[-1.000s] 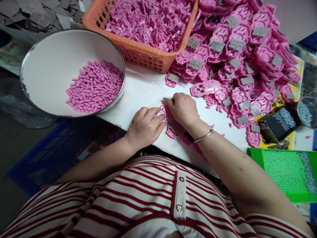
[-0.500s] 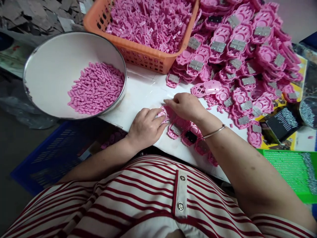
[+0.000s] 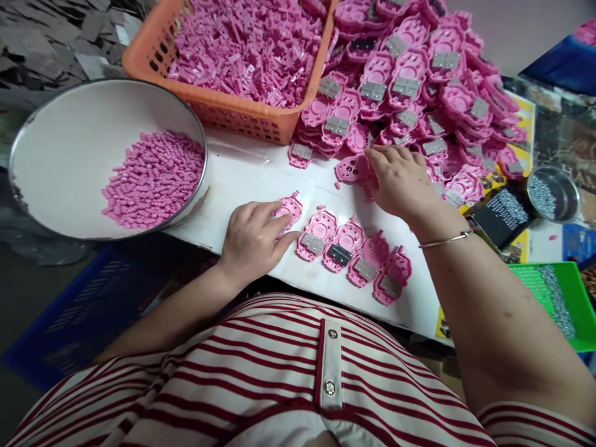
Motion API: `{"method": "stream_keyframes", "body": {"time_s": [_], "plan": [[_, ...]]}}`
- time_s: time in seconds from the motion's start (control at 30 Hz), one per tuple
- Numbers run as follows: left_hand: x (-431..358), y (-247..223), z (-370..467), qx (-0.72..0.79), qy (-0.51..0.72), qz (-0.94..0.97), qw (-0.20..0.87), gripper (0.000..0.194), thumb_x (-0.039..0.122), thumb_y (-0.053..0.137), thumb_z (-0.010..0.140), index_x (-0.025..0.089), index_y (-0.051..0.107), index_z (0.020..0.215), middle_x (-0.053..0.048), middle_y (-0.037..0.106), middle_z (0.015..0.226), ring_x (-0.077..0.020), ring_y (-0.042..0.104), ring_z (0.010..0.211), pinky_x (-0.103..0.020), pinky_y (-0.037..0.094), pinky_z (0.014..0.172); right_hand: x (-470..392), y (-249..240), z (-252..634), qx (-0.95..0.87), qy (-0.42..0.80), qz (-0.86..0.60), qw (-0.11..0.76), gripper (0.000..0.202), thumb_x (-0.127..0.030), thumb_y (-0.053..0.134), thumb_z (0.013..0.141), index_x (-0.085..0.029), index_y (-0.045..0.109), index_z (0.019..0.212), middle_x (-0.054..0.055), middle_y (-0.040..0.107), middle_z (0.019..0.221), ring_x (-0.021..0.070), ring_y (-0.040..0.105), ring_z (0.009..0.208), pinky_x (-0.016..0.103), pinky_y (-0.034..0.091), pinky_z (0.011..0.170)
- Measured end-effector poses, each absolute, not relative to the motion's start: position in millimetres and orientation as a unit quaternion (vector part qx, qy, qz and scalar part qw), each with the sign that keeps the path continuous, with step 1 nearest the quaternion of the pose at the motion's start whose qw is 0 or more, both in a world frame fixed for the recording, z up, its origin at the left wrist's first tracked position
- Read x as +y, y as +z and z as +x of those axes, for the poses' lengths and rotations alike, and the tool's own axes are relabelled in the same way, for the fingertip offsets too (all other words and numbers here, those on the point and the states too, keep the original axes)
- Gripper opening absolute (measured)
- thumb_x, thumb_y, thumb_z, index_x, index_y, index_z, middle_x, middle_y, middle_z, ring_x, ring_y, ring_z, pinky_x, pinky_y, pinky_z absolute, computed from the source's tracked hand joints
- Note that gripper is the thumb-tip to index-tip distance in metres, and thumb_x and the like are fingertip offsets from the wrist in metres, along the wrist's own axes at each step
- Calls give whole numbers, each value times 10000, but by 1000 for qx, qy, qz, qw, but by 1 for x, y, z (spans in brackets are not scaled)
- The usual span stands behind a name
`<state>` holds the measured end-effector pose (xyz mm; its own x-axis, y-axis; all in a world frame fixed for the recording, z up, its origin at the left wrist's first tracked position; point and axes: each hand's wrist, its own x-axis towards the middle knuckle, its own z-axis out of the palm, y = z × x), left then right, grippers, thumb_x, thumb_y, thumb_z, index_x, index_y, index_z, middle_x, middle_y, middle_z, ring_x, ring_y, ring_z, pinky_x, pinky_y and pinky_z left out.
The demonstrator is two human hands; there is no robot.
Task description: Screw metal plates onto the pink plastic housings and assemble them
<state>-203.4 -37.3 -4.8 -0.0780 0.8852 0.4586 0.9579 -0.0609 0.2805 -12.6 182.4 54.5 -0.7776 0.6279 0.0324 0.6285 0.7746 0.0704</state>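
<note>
My left hand [image 3: 254, 239] is closed over the lower part of a pink plastic casing half [image 3: 291, 210] that lies on the white table. Its fingers hide part of that piece. To the right, a slanting row of several more casing halves lies with the inside up; one [image 3: 313, 234] has a silvery plate, another [image 3: 343, 239] a black one. My right hand [image 3: 398, 183] is further back, at the near edge of the heap, with bent fingers pointing down. Their tips are hidden. Beside it is a smooth pink cover [image 3: 351, 169] with dark round holes.
A white bowl [image 3: 51, 180] of small pink beaded pieces stands at left. Behind is an orange basket [image 3: 251, 118] full of pink parts. A heap of casing halves [image 3: 410, 68] fills the back right. A metal cup [image 3: 554, 192], black tray [image 3: 496, 214] and green tray [image 3: 582, 298] hold small silvery bits.
My right hand has moved from beside the left hand to the heap's edge, uncovering the row of casings. My left hand stays on its casing. The view has shifted to the right.
</note>
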Motion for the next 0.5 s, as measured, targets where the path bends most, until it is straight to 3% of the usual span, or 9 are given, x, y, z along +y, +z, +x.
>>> {"method": "stream_keyframes", "body": {"time_s": [0.13,0.27,0.37,0.5], "plan": [[-35,-1,-191,-612,-292,-732,70,374,527,639,875,223,727,1074,-92,674,1238,-276,570,1142,-468,384,1058,188,45,-11,-957,-72,-279,21,392,-250,297,986,-243,568,1270,98,612,1320,297,483,1267,533,339,1062],[-30,-1,-175,-594,-265,-758,49,475,607,570,889,222,683,1143,-101,638,1310,-291,561,1189,-552,266,1147,182,53,-15,-949,-72,-300,58,469,-252,165,1004,-196,580,1216,126,676,1111,259,543,1134,482,335,1064],[-26,2,-175,-626,-324,-702,98,471,544,589,905,210,624,1235,-129,607,1335,-278,551,1230,-519,262,1162,169,64,-22,-941,7,-310,136,439,-344,231,1014,-202,598,1209,114,686,1048,244,578,1030,439,391,982],[-19,11,-193,-656,-372,-644,130,577,469,622,901,202,491,1395,-140,580,1363,-291,528,1267,-475,310,1144,145,76,-43,-950,198,-176,165,365,-396,375,997,-205,657,1127,53,701,1009,173,613,915,335,454,862]]}}
